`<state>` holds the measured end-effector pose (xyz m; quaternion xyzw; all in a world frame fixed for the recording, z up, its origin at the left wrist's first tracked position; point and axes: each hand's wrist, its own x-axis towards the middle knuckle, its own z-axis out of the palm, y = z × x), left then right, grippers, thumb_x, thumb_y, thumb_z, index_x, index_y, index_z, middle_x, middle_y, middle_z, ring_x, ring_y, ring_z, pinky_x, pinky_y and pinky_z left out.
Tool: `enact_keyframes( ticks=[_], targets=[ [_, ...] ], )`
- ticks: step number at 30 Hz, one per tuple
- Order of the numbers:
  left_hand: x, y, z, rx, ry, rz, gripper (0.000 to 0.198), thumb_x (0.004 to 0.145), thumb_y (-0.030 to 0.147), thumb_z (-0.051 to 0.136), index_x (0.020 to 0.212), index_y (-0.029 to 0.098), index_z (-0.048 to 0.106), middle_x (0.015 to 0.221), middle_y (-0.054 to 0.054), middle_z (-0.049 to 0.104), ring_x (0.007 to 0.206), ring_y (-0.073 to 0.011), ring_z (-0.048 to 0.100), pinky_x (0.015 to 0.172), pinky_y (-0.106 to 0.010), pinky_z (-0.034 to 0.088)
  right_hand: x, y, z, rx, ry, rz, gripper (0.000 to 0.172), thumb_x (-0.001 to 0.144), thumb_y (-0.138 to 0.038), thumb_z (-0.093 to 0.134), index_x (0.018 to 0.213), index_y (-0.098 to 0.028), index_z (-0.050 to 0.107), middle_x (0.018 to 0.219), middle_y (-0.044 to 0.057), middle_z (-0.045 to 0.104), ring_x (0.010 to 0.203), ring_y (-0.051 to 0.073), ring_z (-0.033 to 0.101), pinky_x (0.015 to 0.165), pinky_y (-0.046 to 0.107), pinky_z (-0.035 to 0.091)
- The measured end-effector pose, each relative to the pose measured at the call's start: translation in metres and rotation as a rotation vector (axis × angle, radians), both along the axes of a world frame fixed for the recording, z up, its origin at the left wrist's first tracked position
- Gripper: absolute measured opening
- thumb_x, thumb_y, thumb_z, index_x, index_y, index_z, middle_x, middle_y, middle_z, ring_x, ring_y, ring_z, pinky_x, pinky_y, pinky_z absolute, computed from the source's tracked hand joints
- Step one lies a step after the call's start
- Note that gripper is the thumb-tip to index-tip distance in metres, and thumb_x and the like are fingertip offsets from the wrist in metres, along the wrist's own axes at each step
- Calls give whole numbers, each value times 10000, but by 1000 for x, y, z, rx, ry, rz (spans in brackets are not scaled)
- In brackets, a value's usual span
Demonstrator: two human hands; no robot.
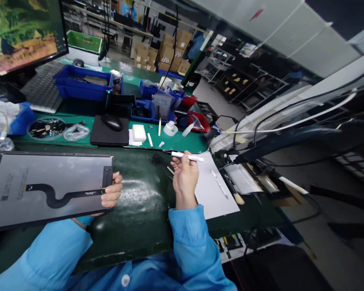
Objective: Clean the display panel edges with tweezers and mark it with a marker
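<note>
A flat grey display panel (66, 171) with a curved black ribbon cable (53, 197) on its back is tilted up at the left. My left hand (113, 192) grips its right edge, fingers wrapped over the front. Away from the panel, above the dark green mat (136, 230), my right hand (185, 176) is closed around a white marker pen (188, 157). Its dark tip points left. Beneath and right of that hand lies a white paper sheet (214, 202), with a second slim white pen (219, 184) resting on it.
Behind the mat are a black mouse (111, 122), a white sponge-like block (138, 133), a small white bottle (170, 128) and blue bins (81, 83). A monitor (24, 36) stands at the far left. A brush (238, 198) lies right of the paper. Another person (129, 12) sits far back.
</note>
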<state>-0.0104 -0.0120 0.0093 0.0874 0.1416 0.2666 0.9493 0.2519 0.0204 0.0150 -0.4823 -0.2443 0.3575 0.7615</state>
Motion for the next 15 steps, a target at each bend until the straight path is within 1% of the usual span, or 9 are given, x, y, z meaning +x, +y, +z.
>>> enact_keyframes(
  ticks=[7, 11, 15],
  targets=[
    [0, 1, -3, -25, -11, 1, 582, 1024, 198, 100, 704, 149, 584, 491, 50, 300, 317, -90, 318, 321, -193, 255, 0, 0, -1, 4, -16, -10, 403, 725, -390, 785, 1038, -204, 612, 812, -27, 709, 662, 94, 664, 606, 221, 531],
    [-1, 2, -8, -18, -29, -5, 564, 1016, 190, 109, 715, 151, 584, 499, 39, 338, 325, -107, 372, 326, -207, 288, 2, 1, -1, -8, 43, 14, 383, 719, -395, 793, 1001, -204, 617, 807, -29, 711, 669, 95, 671, 607, 223, 535],
    [-3, 2, -11, -2, -91, -13, 493, 1014, 181, 179, 757, 144, 599, 525, 33, 375, 363, -114, 429, 349, -207, 330, 5, 2, -1, -26, 132, 52, 406, 694, -384, 828, 990, -196, 624, 822, -24, 715, 693, 94, 677, 624, 218, 541]
  ],
)
